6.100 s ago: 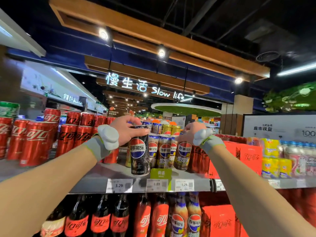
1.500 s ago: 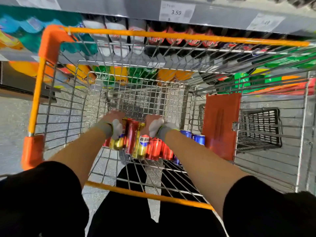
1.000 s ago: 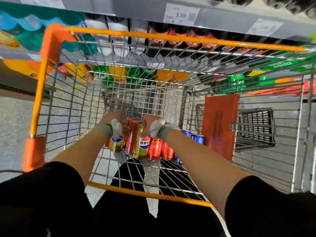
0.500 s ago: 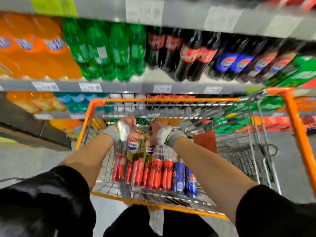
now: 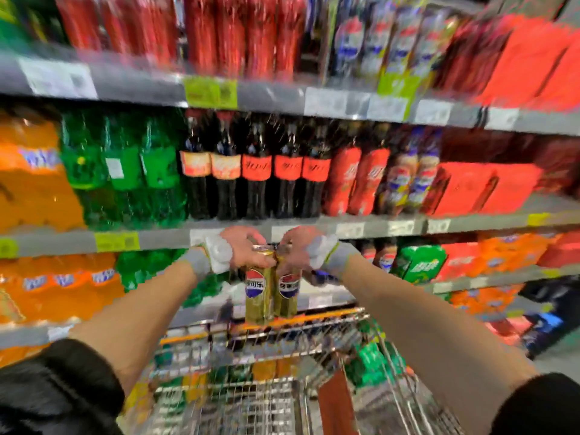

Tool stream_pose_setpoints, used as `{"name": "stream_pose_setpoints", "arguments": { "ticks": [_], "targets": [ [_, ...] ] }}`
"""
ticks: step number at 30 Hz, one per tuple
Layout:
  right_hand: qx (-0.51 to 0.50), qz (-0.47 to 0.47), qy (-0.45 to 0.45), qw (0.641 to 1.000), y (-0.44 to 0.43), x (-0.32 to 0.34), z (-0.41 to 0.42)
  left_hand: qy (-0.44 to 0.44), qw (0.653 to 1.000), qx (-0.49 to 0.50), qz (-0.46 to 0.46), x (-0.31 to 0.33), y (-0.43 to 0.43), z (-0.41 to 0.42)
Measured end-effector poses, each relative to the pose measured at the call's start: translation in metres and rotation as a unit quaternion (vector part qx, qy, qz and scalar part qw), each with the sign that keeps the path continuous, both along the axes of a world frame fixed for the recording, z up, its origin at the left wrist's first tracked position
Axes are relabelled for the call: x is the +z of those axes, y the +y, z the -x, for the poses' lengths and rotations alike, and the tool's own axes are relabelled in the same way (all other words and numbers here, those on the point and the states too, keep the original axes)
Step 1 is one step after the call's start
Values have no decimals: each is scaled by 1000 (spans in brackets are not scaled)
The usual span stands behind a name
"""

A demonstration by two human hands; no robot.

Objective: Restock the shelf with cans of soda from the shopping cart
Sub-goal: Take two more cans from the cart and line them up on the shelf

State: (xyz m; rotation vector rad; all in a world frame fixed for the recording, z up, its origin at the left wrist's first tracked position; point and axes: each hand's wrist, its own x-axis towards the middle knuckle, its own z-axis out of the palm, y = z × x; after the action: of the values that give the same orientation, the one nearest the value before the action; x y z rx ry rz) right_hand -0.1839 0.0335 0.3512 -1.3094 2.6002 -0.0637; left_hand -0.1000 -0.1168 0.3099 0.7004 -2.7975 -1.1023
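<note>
Cans of soda are what I have in both hands: two tall gold ones with a round red, white and blue emblem, hanging upright and touching side by side above the front rim of the shopping cart (image 5: 314,320). My left hand (image 5: 243,251) is clenched over the top of the left can (image 5: 259,293), fingers wrapped round its upper rim, and my right hand (image 5: 296,252) grips the top of the right can (image 5: 287,291) the same way. I judge that I hold them from above because that is the handiest way to lift a slim can out of a deep wire basket, and it leaves the base free to be set down flat. Keeping the two pressed together steadies them as I carry them.

Both wrists wear a grey band with a white block on it. Below my forearms the cart shows only as blurred wire mesh with an orange rim, and I cannot tell how many cans remain inside.

Beyond the cans stand the shelves (image 5: 282,229), grey edges with white and yellow-green price tags. The tier level with my hands carries large bottles: orange at the left end, then green, then dark cola bottles (image 5: 255,171) with red labels, then red packs towards the right end. No open can slot shows here, so I judge these two must go higher, and that the carry is only midway. The whole view is smeared with motion.
</note>
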Motion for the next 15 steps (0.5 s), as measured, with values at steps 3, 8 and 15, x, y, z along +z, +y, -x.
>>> {"name": "stream_pose_setpoints", "arguments": {
  "ticks": [3,8,15],
  "targets": [
    [-57,44,41,997,16,51,20,60,998,-15,20,55,16,20],
    [-120,124,66,983,51,127,37,160,986,-27,34,134,37,45],
    [-107,163,71,978,73,194,59,231,971,-38,53,208,56,67]
  ]
}}
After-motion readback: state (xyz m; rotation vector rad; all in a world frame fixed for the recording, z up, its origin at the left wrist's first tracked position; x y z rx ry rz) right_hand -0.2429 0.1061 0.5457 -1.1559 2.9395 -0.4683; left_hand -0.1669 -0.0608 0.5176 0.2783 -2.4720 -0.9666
